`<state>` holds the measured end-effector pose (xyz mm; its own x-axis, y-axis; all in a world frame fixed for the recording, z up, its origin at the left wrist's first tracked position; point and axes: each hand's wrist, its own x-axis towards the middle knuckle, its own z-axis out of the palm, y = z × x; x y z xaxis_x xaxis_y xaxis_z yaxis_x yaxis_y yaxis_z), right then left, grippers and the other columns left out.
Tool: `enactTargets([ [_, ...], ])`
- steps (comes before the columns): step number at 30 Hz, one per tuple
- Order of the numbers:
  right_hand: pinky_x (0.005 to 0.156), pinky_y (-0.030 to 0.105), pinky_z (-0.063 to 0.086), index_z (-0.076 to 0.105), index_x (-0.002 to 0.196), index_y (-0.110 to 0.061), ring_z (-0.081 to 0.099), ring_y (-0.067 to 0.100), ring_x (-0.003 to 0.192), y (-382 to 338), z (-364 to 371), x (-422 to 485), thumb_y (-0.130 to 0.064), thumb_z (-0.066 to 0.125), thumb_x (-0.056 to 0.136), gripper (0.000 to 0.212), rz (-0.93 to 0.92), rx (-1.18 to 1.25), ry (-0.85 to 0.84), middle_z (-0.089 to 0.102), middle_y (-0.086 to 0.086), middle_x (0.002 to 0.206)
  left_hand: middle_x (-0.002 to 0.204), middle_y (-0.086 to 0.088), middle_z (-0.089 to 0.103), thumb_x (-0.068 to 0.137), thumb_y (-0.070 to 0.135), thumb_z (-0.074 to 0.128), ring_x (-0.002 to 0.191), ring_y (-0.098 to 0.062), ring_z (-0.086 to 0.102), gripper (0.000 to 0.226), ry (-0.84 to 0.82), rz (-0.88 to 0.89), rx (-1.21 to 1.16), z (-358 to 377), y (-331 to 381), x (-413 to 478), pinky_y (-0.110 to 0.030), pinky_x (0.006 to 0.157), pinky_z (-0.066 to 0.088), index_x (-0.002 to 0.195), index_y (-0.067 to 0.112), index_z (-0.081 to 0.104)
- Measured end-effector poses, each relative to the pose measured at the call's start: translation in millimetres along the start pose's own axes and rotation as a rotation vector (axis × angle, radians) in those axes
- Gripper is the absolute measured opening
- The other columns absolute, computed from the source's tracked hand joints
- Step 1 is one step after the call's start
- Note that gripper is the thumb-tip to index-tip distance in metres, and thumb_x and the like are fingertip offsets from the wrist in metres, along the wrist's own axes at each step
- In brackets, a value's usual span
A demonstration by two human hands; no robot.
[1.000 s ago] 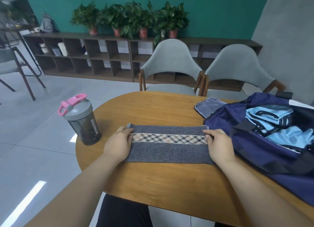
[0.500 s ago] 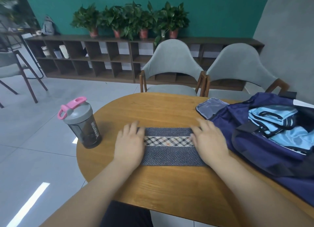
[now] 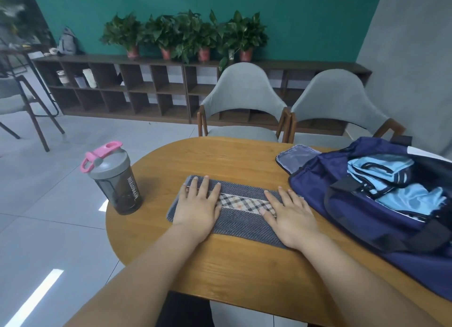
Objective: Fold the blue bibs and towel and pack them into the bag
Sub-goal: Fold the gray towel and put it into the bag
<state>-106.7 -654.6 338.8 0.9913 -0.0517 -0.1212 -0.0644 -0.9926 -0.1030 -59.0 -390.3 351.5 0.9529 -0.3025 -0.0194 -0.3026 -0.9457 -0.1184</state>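
A folded grey towel (image 3: pixel 241 220) with a plaid stripe lies flat on the wooden table (image 3: pixel 220 160). My left hand (image 3: pixel 198 204) presses flat on its left end with straight fingers. My right hand (image 3: pixel 289 213) presses flat on its right end, fingers spread. To the right sits an open navy bag (image 3: pixel 362 216). Light blue bibs (image 3: pixel 391 180) lie folded inside its opening.
A dark shaker bottle (image 3: pixel 115 180) with a grey lid and pink cap stands at the table's left edge. Two grey chairs (image 3: pixel 244 101) stand behind the table. A low shelf with potted plants (image 3: pixel 186 35) runs along the teal wall.
My hands went from gripping the towel's ends to lying flat on top of it. The towel now sits slightly turned, and both palms have slid outward along it.
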Motion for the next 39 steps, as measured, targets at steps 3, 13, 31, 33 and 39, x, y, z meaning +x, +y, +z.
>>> enactTargets([
  [3,0.117,0.045,0.030,0.027,0.163,-0.041,0.037,0.031,0.146,-1,4,-19,-0.064,0.015,0.106,0.063,0.127,-0.163,0.113,0.040,0.004,0.163,0.174,-0.006,0.017,0.106,0.064,0.018,0.156,-0.039,0.022,0.065,0.036,0.006,-0.132,-3,29,-20,-0.061,0.124,0.020,0.165,0.037,0.014],
  [13,0.072,0.038,0.052,0.053,0.122,-0.030,0.062,0.024,0.103,22,-15,-48,-0.059,0.057,0.097,0.039,-0.015,-0.116,0.290,0.050,-0.002,0.120,0.172,0.004,0.025,0.106,0.026,0.043,0.153,-0.030,0.031,0.057,0.202,0.395,0.022,-5,3,3,-0.050,0.125,0.026,0.161,0.037,0.032],
  [31,0.107,0.035,0.040,0.058,0.142,-0.036,0.044,0.009,0.130,3,20,-70,-0.089,0.039,0.091,0.076,-0.396,0.135,0.268,0.047,-0.017,0.137,0.140,0.011,0.065,0.103,0.023,0.061,0.136,-0.011,0.054,0.031,0.417,0.545,-0.518,27,19,-45,-0.042,0.117,0.040,0.133,0.025,0.068],
  [33,0.117,0.032,0.033,0.051,0.149,-0.041,0.036,0.003,0.143,20,23,-76,-0.089,0.051,0.086,0.080,-0.471,0.215,0.217,0.042,-0.022,0.151,0.144,0.013,0.062,0.106,0.029,0.059,0.143,-0.006,0.048,0.031,0.354,0.569,-0.555,36,15,-57,-0.041,0.117,0.041,0.134,0.025,0.068],
  [39,0.088,0.029,0.057,0.073,0.114,-0.031,0.063,0.006,0.112,26,28,-75,-0.051,0.067,0.095,0.028,-0.512,0.253,0.440,0.062,-0.020,0.124,0.153,0.013,0.055,0.101,0.061,0.057,0.152,-0.004,0.034,0.056,0.304,0.595,-0.548,27,14,-65,-0.044,0.125,0.029,0.145,0.027,0.059],
])
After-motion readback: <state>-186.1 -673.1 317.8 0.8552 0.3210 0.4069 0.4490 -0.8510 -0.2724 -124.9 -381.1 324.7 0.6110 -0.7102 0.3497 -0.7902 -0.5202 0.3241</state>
